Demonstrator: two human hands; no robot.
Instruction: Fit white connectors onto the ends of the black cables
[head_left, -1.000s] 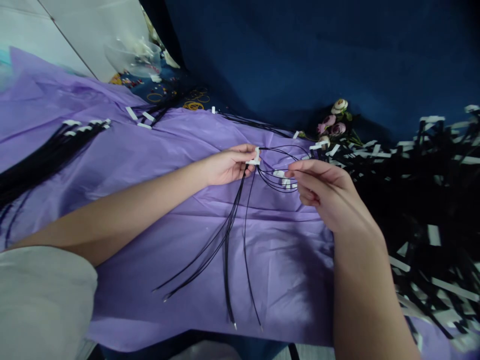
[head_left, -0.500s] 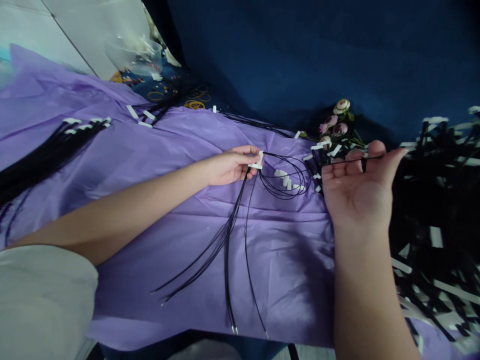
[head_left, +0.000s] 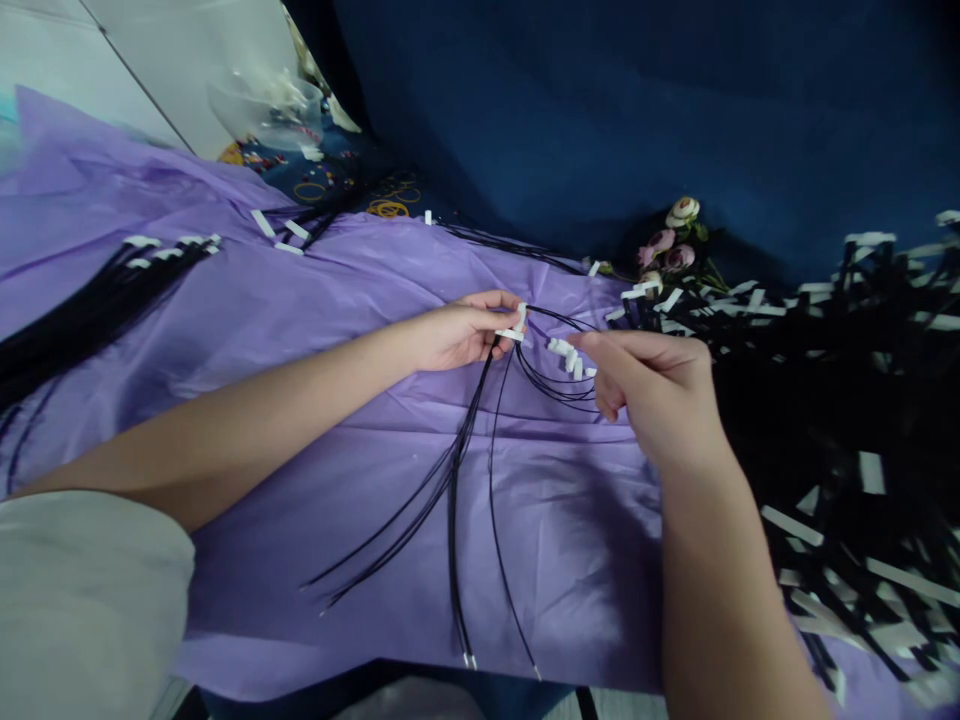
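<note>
My left hand (head_left: 476, 330) pinches two small white connectors (head_left: 517, 324) near the middle of the purple sheet. From them several thin black wires (head_left: 455, 490) hang toward the front edge, their tips bare or silvery. Other wires from the connectors form loops (head_left: 551, 388) to the right. My right hand (head_left: 649, 385) is at these loops, thumb and index finger pressed together; what lies between the fingertips is too small to make out. Just left of its fingertips lie several loose white connectors (head_left: 571, 357) on the sheet.
A large pile of black wires with white connectors (head_left: 847, 400) fills the right side. Wire bundles (head_left: 97, 310) lie at the left and along the back. Artificial flowers (head_left: 675, 240), yellow rubber bands (head_left: 388, 209) and a clear bowl (head_left: 266, 112) stand behind the purple sheet (head_left: 360, 400).
My right hand has moved left from beside the pile to the wire loops, turning from palm up to a pinch. My left hand stays in place with the connectors.
</note>
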